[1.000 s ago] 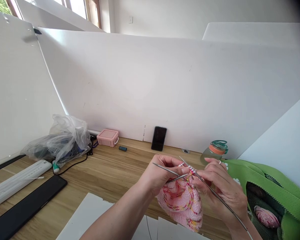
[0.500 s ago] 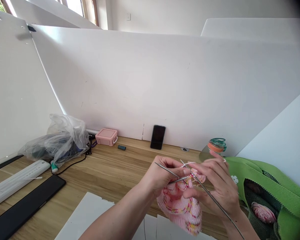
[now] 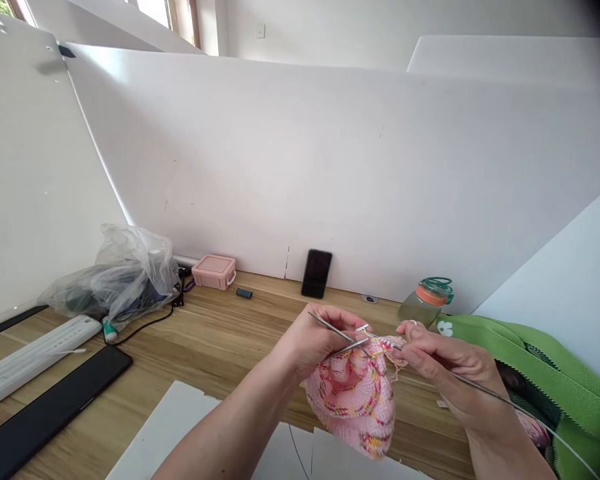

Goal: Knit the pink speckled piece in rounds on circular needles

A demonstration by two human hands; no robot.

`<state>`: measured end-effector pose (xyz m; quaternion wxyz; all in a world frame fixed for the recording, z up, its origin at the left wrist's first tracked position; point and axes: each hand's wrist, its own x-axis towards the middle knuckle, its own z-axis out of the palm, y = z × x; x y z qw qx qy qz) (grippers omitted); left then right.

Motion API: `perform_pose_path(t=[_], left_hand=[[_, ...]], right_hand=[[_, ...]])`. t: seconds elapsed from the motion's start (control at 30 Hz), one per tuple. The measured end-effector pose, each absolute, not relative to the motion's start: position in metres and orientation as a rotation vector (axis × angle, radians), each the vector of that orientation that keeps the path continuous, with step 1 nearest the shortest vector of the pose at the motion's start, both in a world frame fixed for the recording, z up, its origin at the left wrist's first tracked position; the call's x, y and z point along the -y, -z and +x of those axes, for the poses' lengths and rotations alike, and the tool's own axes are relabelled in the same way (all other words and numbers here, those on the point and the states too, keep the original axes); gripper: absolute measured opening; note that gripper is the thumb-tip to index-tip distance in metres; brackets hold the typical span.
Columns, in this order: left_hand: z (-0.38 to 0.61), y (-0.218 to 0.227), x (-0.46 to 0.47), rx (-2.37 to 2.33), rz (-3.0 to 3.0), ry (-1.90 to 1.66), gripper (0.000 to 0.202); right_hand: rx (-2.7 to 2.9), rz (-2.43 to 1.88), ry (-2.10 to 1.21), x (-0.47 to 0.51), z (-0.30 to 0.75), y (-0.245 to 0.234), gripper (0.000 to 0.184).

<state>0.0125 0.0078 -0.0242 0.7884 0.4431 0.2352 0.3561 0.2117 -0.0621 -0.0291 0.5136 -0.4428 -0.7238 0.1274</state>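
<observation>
A pink knitted piece (image 3: 353, 403) with red and yellow flecks hangs between my hands above the wooden desk (image 3: 215, 347). My left hand (image 3: 313, 343) grips its top edge together with thin metal needles (image 3: 337, 331) that cross there. My right hand (image 3: 447, 373) pinches another long metal needle (image 3: 485, 392) whose tip enters the stitches at the top of the knitting; the shaft trails off to the lower right. Thin yarn runs by my right fingers.
A green bag (image 3: 540, 387) lies at the right. A jar with an orange and teal lid (image 3: 427, 301), a dark phone (image 3: 317, 273), a pink box (image 3: 213, 271) and a plastic bag (image 3: 120, 277) stand along the white partition. White sheets (image 3: 180, 427) lie in front.
My right hand has dropped and turned lower, so the long needle now lies flatter, pointing right. The knitted piece has shifted slightly left. The left hand has hardly moved.
</observation>
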Motion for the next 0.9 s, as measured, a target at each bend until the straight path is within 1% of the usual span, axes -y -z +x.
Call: perform_pose_path(t=[0.07, 0.1, 0.17, 0.27, 0.3, 0.37, 0.43, 0.5, 0.57, 0.63, 0.67, 0.73, 0.77, 0.8, 0.83, 0.9], left_hand=[[0.014, 0.026, -0.007, -0.504, 0.960, -0.729, 0.035], [0.016, 0.026, -0.007, -0.500, 0.955, -0.722, 0.034], [0.018, 0.026, -0.006, -0.479, 0.932, -0.735, 0.033], [0.020, 0.024, -0.004, -0.458, 0.931, -0.740, 0.033], [0.021, 0.023, -0.002, -0.461, 0.951, -0.738, 0.033], [0.022, 0.023, 0.002, -0.484, 1.007, -0.735, 0.033], [0.025, 0.023, 0.007, -0.498, 1.053, -0.729, 0.032], [0.027, 0.025, 0.011, -0.490, 1.064, -0.699, 0.029], [0.028, 0.025, 0.014, -0.482, 1.048, -0.682, 0.027], [0.027, 0.024, 0.013, -0.498, 1.030, -0.713, 0.026], [0.026, 0.024, 0.012, -0.510, 1.020, -0.741, 0.026], [0.024, 0.023, 0.006, -0.526, 0.990, -0.799, 0.028], [0.023, 0.023, 0.003, -0.521, 0.968, -0.824, 0.029], [0.021, 0.023, 0.000, -0.506, 0.943, -0.844, 0.029], [0.020, 0.023, -0.003, -0.483, 0.916, -0.856, 0.028], [0.016, 0.023, -0.008, -0.438, 0.865, -0.839, 0.028]], right_hand=[[1.729, -1.068, -0.311, 0.062, 0.209, 0.029, 0.026], [1.735, -1.086, -0.266, 0.062, 0.207, 0.029, 0.025], [1.790, -1.126, -0.112, 0.064, 0.201, 0.027, 0.019], [1.884, -1.138, 0.228, 0.066, 0.196, 0.024, 0.009], [1.899, -1.144, 0.331, 0.066, 0.196, 0.023, 0.014], [1.928, -1.209, 0.415, 0.064, 0.196, 0.025, 0.041], [2.021, -1.296, 0.286, 0.061, 0.196, 0.028, 0.066], [2.132, -1.288, 0.104, 0.057, 0.195, 0.032, 0.081], [2.179, -1.190, 0.102, 0.055, 0.193, 0.034, 0.087], [2.115, -1.074, 0.281, 0.055, 0.193, 0.032, 0.082], [2.062, -1.025, 0.377, 0.055, 0.193, 0.031, 0.073], [1.966, -0.965, 0.460, 0.056, 0.193, 0.027, 0.047], [1.932, -0.960, 0.434, 0.057, 0.194, 0.026, 0.035], [1.908, -0.961, 0.369, 0.058, 0.194, 0.025, 0.027], [1.895, -0.966, 0.271, 0.058, 0.195, 0.025, 0.024], [1.879, -0.970, 0.046, 0.058, 0.196, 0.025, 0.026]])
